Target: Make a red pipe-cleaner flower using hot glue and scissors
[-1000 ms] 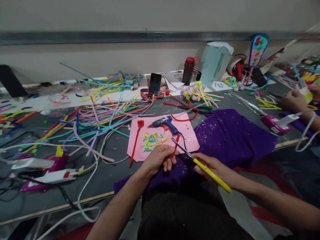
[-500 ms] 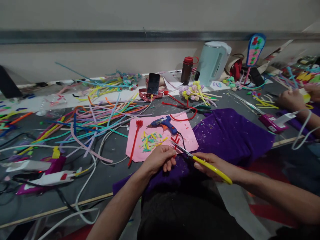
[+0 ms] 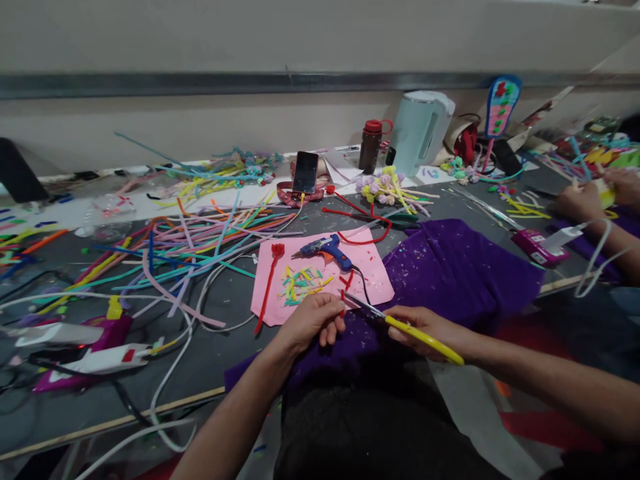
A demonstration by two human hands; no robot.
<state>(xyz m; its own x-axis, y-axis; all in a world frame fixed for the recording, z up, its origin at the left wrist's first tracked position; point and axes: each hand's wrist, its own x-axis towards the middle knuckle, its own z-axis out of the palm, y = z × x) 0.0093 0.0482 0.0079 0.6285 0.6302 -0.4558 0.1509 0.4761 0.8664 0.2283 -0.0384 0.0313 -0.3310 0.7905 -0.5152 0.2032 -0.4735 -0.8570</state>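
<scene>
Red strip (image 3: 343, 295), one piece, pinched in our left hand (image 3: 317, 317) by one pink mat (image 3: 380, 275)'s near edge.
Our right hand (image 3: 437, 321) grips one pair of scissors (image 3: 400, 325) beside it; beyond, we count one glue gun (image 3: 340, 257) and one red flower (image 3: 277, 252).

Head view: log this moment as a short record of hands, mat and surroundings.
Left hand: pinching a red strip
Right hand: holding yellow-handled scissors, blades toward left hand
On pink mat: blue glue gun, yellow and green pieces
Beside mat: purple cloth
Behind mat: phone, red-capped bottle, kettle
Far right: another person's hands
</scene>
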